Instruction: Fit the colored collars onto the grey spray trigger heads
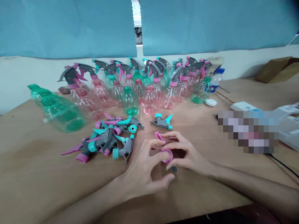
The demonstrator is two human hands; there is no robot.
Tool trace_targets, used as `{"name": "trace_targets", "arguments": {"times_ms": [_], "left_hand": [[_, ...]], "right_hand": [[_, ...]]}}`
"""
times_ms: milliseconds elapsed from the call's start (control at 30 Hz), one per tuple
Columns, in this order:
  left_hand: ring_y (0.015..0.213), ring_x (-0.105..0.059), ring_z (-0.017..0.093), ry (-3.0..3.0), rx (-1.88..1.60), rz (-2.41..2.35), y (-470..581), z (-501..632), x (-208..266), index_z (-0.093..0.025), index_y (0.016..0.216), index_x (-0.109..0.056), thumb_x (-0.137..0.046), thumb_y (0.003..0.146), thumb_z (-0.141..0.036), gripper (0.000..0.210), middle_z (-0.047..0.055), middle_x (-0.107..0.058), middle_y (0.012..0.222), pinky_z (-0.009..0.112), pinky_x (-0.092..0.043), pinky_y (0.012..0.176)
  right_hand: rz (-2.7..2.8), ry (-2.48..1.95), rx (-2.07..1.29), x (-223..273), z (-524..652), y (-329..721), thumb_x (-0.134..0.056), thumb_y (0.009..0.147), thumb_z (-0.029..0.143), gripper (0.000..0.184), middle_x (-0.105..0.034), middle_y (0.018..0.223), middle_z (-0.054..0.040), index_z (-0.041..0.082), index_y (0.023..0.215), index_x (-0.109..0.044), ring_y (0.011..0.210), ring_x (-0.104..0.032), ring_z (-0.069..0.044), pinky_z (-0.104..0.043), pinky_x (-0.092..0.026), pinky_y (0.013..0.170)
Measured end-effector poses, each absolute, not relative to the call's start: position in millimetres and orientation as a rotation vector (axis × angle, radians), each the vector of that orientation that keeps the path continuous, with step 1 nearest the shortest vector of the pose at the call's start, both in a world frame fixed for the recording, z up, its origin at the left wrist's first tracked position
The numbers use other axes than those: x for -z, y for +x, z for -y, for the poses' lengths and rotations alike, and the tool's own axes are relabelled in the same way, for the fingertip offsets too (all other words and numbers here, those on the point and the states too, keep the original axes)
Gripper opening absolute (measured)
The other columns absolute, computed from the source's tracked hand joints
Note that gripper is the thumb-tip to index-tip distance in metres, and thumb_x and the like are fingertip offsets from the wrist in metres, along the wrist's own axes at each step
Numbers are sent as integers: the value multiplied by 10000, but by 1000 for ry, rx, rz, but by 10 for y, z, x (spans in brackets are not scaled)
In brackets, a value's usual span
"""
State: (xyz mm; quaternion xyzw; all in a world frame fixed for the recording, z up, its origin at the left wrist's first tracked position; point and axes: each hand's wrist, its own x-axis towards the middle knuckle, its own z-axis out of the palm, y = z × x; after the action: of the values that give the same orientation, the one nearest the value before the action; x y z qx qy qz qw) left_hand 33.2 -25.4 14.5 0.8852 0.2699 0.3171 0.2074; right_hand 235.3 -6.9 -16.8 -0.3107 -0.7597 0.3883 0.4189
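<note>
I see my right hand (185,152) pinching a pink-collared trigger sprayer head (172,155) toward the table's (193,191) front edge; my left hand's (146,168) index finger meets the collar, thumb apart, and I can't tell whether it grips. I judge the plastic light, stiff and slick, the trigger (158,136) likely to swing, so I'd hold the collar or body. Loose sprayer heads (108,141) lie leftward; plastic bottles (150,101) crowd the far edge.

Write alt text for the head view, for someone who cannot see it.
A right hand holds a pink-collared spray head over a table, with a left hand touching it. Loose spray heads lie heaped to the left; behind stand green and pink bottles, many with spray heads fitted.
</note>
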Motion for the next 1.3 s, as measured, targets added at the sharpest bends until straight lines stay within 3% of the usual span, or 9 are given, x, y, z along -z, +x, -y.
{"name": "trace_targets", "arguments": {"times_ms": [367, 500, 667, 933, 1133, 1300], "left_hand": [[974, -514, 215, 2459, -1057, -1002, 301, 250, -108, -199, 1082, -523, -619, 803, -316, 317, 76, -513, 1049, 378, -469, 847], [757, -521, 157, 2440, -1238, -997, 280, 300, -104, -174, 872, -490, -539, 861, -278, 115, 31, -526, 815, 283, -468, 673], [520, -443, 91, 2652, -1084, -731, 294, 328, -66, -177, 662, -468, -483, 890, -206, 230, -35, -473, 579, 213, -378, 508], [501, -493, 84, 2790, -976, -670, 314, 371, -1, -176, 636, -517, -460, 895, -244, 274, -41, -523, 555, 209, -406, 510], [530, -531, 91, 2750, -939, -716, 304, 353, 21, -165, 661, -564, -517, 863, -262, 229, -31, -580, 592, 208, -438, 545], [516, -529, 99, 2768, -972, -724, 319, 331, 48, -163, 669, -585, -571, 830, -261, 189, -35, -580, 582, 229, -443, 555]], "right_hand": [[1925, -892, -875, 111, 42, 2377, -720, 747, 389, 295, -506, 1249, -54, 307, 1027, -678, 1210, -475, -268, -481, -391, 1024], [1853, -989, -822, 31, -9, 2344, -690, 766, 410, 241, -535, 1223, -49, 288, 974, -691, 1203, -489, -269, -478, -375, 1035], [1674, -985, -914, -59, -141, 2164, -645, 806, 390, 172, -565, 1179, -52, 260, 911, -684, 1199, -505, -239, -426, -412, 1013], [1719, -935, -776, -401, -452, 1528, -636, 794, 459, 285, -577, 1151, -70, 224, 954, -655, 1091, -558, -218, -393, -459, 942], [2203, -1024, -608, -395, -428, 1137, -712, 719, 477, 450, -464, 1273, -105, 228, 1084, -625, 1269, -401, -288, -477, -356, 1036], [2380, -1008, -560, -277, -328, 1164, -680, 764, 446, 475, -463, 1284, -109, 239, 1176, -565, 1231, -441, -290, -482, -393, 1006]]}}
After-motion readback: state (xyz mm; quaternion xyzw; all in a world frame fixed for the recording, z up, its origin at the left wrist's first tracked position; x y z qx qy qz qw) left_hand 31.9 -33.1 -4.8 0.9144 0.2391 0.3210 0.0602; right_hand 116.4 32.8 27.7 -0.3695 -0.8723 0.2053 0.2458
